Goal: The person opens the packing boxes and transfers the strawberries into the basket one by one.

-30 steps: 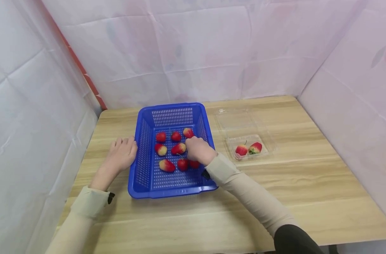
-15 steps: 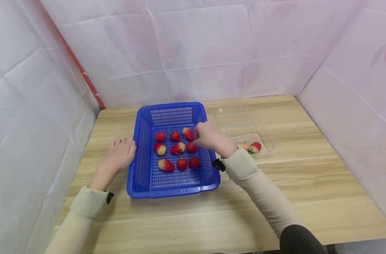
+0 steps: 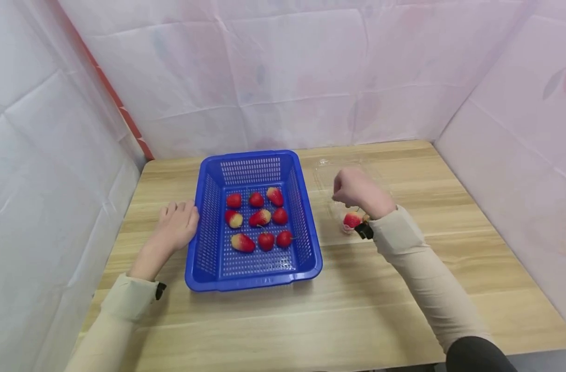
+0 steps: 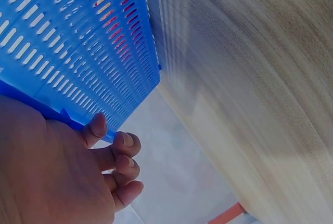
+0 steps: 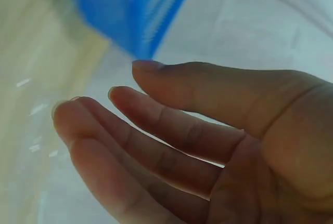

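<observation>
My left hand (image 3: 177,226) rests against the left rim of a blue plastic basket (image 3: 254,281); in the left wrist view its loosely bent fingers (image 4: 124,143) are right at the rim. Several red-and-yellow strawberries (image 3: 260,217) lie in rows on the basket floor, among rounder, all-red fruits (image 3: 266,241) with thin stems. Over a clear plastic box (image 3: 323,175) to the right hovers my right hand (image 3: 362,192). Nothing is between its thumb and gently bent fingers in the right wrist view. One strawberry (image 3: 352,220) shows in the box; the wrist mostly hides another.
The basket and box stand side by side on a wooden table (image 3: 338,320). White patterned sheets (image 3: 301,77) rise behind the table and along both sides. A red strip (image 3: 117,98) runs down the back left corner.
My right hand let go of a round red fruit in the basket's right row, lifted off and moved right to above the clear box. The left hand stayed on the rim.
</observation>
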Motion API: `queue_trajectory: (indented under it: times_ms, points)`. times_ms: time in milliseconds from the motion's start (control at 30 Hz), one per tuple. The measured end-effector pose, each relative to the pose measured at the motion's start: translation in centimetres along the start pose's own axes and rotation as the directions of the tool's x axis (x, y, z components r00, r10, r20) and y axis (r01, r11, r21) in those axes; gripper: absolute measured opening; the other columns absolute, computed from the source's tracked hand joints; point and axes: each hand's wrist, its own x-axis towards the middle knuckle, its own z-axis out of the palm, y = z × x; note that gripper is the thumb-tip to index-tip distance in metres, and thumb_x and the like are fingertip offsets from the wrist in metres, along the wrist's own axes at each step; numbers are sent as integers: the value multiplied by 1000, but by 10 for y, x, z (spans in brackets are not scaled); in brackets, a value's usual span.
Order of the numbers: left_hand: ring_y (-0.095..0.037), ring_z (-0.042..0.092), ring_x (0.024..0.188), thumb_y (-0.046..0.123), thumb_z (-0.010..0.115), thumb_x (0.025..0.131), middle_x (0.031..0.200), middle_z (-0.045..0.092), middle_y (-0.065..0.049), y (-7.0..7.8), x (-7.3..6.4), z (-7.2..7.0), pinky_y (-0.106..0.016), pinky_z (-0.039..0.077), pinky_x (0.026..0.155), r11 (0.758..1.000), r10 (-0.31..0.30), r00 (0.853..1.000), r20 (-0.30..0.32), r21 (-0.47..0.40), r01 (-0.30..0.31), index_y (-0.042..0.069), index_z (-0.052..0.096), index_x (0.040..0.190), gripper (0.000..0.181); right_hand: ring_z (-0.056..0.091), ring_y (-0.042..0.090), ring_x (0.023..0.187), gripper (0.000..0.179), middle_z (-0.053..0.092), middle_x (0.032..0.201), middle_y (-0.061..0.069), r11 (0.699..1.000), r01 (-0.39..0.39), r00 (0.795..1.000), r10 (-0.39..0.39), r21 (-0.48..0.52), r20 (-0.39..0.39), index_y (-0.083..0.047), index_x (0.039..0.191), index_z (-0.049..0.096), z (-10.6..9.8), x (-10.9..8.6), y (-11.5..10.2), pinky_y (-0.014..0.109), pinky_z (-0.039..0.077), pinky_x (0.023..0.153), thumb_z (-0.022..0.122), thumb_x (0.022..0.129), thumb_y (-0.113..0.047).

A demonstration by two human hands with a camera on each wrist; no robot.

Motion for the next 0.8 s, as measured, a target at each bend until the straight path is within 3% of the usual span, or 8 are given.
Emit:
queue_trajectory:
  times_ms: [267,500,667,800]
  points:
    - [-34,37,88,30,12,107,95,51,-14,0,0,-1,-47,26,79,1000,3,1000,-6,2,-3,8,43,101,38,52,16,56,7,58,62,5,997,-75,996,75,16,52,5,71,68,19,-3,49,30,44,53,66,78,4]
    - [-36,38,91,31,11,107,98,52,-16,-1,0,0,-49,26,81,1000,1,1000,-12,-5,-1,8,43,103,40,53,15,52,16,64,63,11,988,-142,988,138,56,68,2,68,67,39,0,69,28,42,50,74,77,-9]
    - [-35,38,91,32,11,107,97,52,-15,1,-1,-2,-49,26,81,1000,-3,1000,3,-5,3,8,43,105,39,50,12,47,26,56,52,2,989,-140,990,139,51,19,-6,55,59,59,5,78,26,39,48,72,78,-9]
    - [-35,37,89,31,11,107,93,50,-13,1,-1,-2,-48,25,80,1000,3,1000,6,-5,-3,9,43,103,39,48,15,52,24,52,55,0,989,-145,988,146,25,-41,-8,56,56,67,6,79,29,39,52,70,75,-9]
